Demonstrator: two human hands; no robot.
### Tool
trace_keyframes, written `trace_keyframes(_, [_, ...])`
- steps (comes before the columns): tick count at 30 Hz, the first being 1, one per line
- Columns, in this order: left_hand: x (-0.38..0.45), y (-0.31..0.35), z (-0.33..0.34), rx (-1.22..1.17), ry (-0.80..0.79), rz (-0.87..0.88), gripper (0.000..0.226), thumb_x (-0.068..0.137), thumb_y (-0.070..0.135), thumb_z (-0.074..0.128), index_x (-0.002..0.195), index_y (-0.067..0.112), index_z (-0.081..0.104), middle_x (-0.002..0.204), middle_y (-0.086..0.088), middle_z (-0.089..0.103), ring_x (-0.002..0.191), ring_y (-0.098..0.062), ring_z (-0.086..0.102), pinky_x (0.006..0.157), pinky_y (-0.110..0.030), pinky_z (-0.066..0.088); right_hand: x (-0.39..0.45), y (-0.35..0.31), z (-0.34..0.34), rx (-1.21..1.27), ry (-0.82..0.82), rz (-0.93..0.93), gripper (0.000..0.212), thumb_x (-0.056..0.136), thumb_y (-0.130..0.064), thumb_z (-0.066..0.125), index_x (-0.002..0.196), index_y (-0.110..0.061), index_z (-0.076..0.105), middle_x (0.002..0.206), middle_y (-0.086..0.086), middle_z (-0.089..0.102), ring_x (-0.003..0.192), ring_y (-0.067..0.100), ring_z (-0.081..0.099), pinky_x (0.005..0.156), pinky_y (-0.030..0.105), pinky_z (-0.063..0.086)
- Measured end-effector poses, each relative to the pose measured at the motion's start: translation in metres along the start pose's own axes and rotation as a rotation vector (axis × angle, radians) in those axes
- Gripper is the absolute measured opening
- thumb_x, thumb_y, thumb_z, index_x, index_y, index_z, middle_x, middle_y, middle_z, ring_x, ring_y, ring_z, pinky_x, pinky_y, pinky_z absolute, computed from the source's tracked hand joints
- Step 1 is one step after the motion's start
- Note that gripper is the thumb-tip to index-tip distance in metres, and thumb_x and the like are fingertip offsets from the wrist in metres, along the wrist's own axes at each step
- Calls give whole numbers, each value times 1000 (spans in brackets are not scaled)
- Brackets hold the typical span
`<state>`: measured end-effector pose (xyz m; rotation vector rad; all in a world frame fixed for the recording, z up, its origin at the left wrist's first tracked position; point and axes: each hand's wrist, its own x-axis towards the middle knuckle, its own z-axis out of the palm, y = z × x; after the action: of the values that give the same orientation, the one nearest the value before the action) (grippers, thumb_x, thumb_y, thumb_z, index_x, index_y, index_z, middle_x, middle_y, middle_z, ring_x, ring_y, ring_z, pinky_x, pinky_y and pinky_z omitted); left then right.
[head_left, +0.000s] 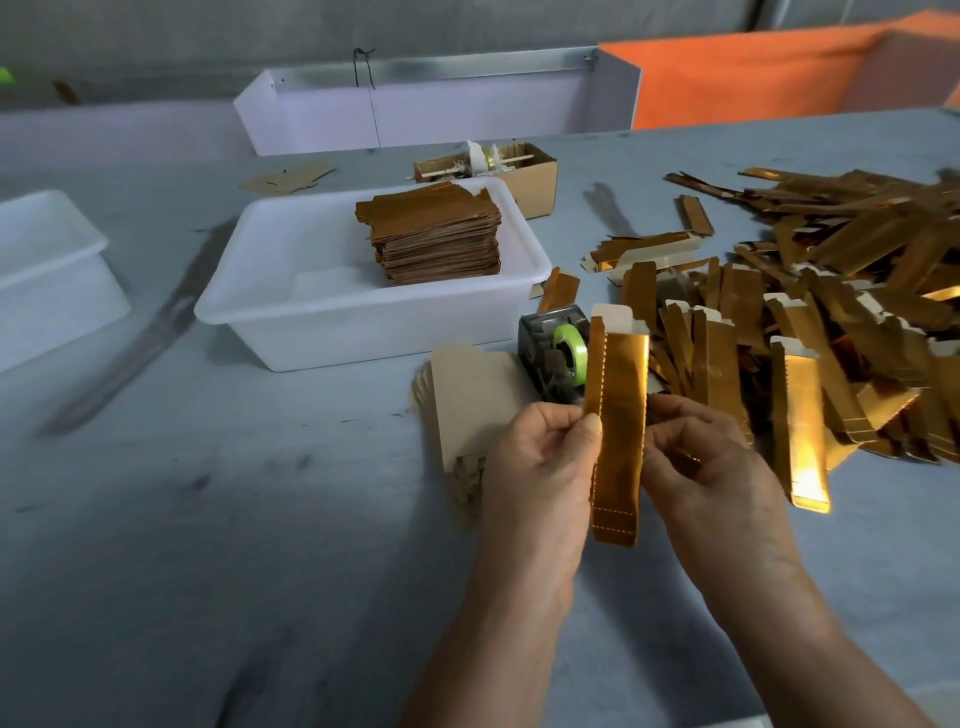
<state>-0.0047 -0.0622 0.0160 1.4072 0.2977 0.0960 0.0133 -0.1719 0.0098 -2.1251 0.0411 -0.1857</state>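
1. A long gold carton is held upright above the grey table, just in front of the tape dispenser.
2. The left edge of the carton is pinched by the left hand, with the thumb laid on the gold face and the other fingers curled behind.
3. The right edge is gripped by the right hand; its fingers are bent round this edge, and the fingertips are partly hidden behind the carton.
4. The white top flaps of the carton are seen open at its upper end, and a dashed line is seen along its left side and near its bottom.
5. A green tape roll is seen inside the dispenser.
6. A stack of flat blanks, plain side up, is placed on the table just beside the left hand.
7. A big pile of folded gold cartons is spread on the table to the right.
8. A white tub is placed behind the dispenser, and a neat stack of gold sheets is kept in it.
9. A cardboard box is seen behind the tub.
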Motion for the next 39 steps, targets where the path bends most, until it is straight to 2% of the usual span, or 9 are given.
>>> trace_keyframes(5, [2, -1, 2, 86, 34, 62, 9, 94, 24, 59, 89, 24, 66, 72, 12, 70, 65, 0, 65, 56, -17, 48, 0, 0, -1, -17, -16, -26, 15, 84, -19, 64, 70, -20, 63, 130, -7, 50, 118, 13, 49, 84, 23, 42])
trace_keyframes(8, [4, -1, 4, 162, 62, 99, 8, 94, 25, 59, 93, 23, 66, 82, 11, 73, 72, 1, 67, 60, -16, 51, 2, -1, -2, -297, 9, -179, 5, 84, -10, 65, 79, -9, 66, 125, 2, 54, 107, 19, 56, 72, 8, 35])
trace_keyframes(11, [3, 3, 4, 174, 70, 88, 7, 93, 25, 60, 93, 22, 67, 85, 10, 73, 76, 0, 68, 66, -20, 55, -2, -1, -4, -456, 44, -261, 9, 84, 0, 63, 91, 1, 67, 115, 12, 58, 92, 25, 60, 71, 14, 40])
trace_keyframes(14, [4, 7, 1, 141, 62, -1, 6, 92, 27, 62, 90, 24, 67, 75, 15, 70, 67, 1, 65, 62, -21, 51, -4, -7, -20, -246, 53, -168, 7, 89, -14, 58, 84, -18, 61, 100, 0, 60, 77, 7, 53, 61, 14, 36])
trace_keyframes(19, [-2, 10, -3, 145, 48, -11, 8, 90, 28, 64, 89, 22, 70, 79, 9, 72, 73, -10, 66, 63, -30, 53, -2, -27, -57, 333, -237, 86, 14, 71, -33, 57, 78, -28, 68, 76, -4, 67, 75, 16, 63, 69, 32, 48])
trace_keyframes(21, [-6, 12, -6, 122, 26, -29, 9, 89, 26, 66, 90, 20, 72, 80, 4, 73, 74, -14, 69, 65, -34, 57, -5, -34, -58, 326, -353, 30, 21, 64, -35, 57, 79, -30, 71, 77, -2, 68, 73, 12, 64, 65, 28, 48])
trace_keyframes(25, [-12, 19, -9, 95, 18, -60, 9, 88, 19, 66, 81, 18, 72, 61, 3, 68, 44, -3, 56, 47, -19, 49, -5, -40, -51, 226, -420, -115, 24, 65, -39, 54, 82, -37, 71, 81, -8, 69, 76, 3, 62, 57, 15, 49])
trace_keyframes(35, [-17, 24, -11, 86, -45, 10, 7, 89, 16, 66, 89, 16, 73, 70, 1, 71, 53, -7, 63, 51, -17, 49, -2, -47, -43, -49, -305, -306, 15, 73, -37, 54, 87, -42, 55, 82, -20, 64, 79, -8, 60, 64, 5, 47])
trace_keyframes(39, [-19, 24, -11, 73, -63, 2, 9, 89, 14, 65, 87, 18, 73, 76, -1, 73, 68, -11, 70, 59, -20, 55, -2, -48, -41, -107, -250, -268, 34, 77, -26, 65, 92, -42, 39, 71, -12, 63, 75, -12, 59, 54, 6, 47])
